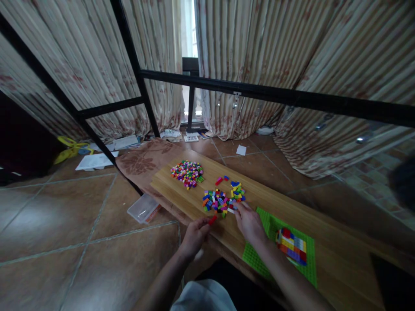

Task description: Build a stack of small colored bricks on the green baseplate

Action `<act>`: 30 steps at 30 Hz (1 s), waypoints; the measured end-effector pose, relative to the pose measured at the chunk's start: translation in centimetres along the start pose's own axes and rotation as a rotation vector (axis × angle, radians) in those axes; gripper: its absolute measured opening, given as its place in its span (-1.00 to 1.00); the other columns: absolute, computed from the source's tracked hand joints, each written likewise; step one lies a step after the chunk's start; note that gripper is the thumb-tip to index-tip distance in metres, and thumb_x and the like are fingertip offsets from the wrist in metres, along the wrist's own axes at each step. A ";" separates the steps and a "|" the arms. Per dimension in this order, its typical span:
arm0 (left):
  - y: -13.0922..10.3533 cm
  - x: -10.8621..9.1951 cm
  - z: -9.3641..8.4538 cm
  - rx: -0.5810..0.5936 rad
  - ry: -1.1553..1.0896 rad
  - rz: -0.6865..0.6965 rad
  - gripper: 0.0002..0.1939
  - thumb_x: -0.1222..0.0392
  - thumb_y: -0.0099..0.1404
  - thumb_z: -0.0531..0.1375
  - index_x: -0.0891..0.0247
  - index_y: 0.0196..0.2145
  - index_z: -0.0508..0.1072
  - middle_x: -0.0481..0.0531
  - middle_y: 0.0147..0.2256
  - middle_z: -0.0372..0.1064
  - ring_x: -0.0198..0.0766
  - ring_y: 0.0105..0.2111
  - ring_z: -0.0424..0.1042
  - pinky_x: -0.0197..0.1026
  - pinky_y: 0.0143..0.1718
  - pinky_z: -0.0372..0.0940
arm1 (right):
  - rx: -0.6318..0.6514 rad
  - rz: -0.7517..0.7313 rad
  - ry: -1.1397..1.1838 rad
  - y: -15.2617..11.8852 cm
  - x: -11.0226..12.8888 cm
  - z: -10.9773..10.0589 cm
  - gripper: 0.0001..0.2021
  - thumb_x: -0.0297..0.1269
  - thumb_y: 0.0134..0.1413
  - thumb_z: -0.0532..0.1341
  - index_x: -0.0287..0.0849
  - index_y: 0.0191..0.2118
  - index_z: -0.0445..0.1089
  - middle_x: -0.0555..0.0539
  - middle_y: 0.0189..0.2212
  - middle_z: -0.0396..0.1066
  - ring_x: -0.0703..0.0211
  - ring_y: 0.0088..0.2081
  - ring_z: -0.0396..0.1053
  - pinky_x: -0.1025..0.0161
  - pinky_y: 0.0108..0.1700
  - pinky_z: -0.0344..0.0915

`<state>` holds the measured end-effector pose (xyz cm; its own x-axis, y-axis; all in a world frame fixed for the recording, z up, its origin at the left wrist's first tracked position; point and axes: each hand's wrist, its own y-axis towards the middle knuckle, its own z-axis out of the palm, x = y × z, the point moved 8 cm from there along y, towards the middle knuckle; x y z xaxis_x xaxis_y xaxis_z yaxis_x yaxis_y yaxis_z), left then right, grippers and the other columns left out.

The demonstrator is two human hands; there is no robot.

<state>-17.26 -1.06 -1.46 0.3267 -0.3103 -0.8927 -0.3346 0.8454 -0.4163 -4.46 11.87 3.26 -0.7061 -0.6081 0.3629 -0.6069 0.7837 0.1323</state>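
My left hand [195,236] is closed in a pinch on a red toy brick [212,220], held at the near edge of the wooden board. My right hand [249,222] reaches to the right side of a mixed pile of toy bricks [214,199]. Its fingers are drawn together at the bricks, and what lies between them is too small to make out. Partly behind my right forearm lies a green baseplate [309,250]. A block of bricks in several colours [293,247] is built up on it.
A larger heap of small bricks [187,172] is at the far left of the wooden board [175,196]. Yellow and blue bricks [237,190] lie beyond my right hand. A clear plastic box [143,208] sits on the tiled floor. Black metal bars [259,93] cross before the curtains.
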 end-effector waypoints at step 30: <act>0.0 -2.3 2.7 0.000 0.197 0.305 -0.66 0.06 0.30 0.06 0.26 -0.07 0.43 0.10 -0.19 0.48 -0.20 -0.24 0.45 -0.22 -0.23 0.32 | 0.174 0.305 1.172 -1.5 0.8 2.8 -0.69 -0.09 0.10 0.16 -0.15 -0.11 0.41 -0.10 -0.22 0.46 0.09 -0.18 0.40 0.19 -0.18 0.33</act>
<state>-15.62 0.82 1.03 0.0349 -0.1214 -0.9920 -0.3900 0.9122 -0.1254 -5.14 9.87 0.77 -0.1263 0.1500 0.9806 -0.5780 0.7923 -0.1956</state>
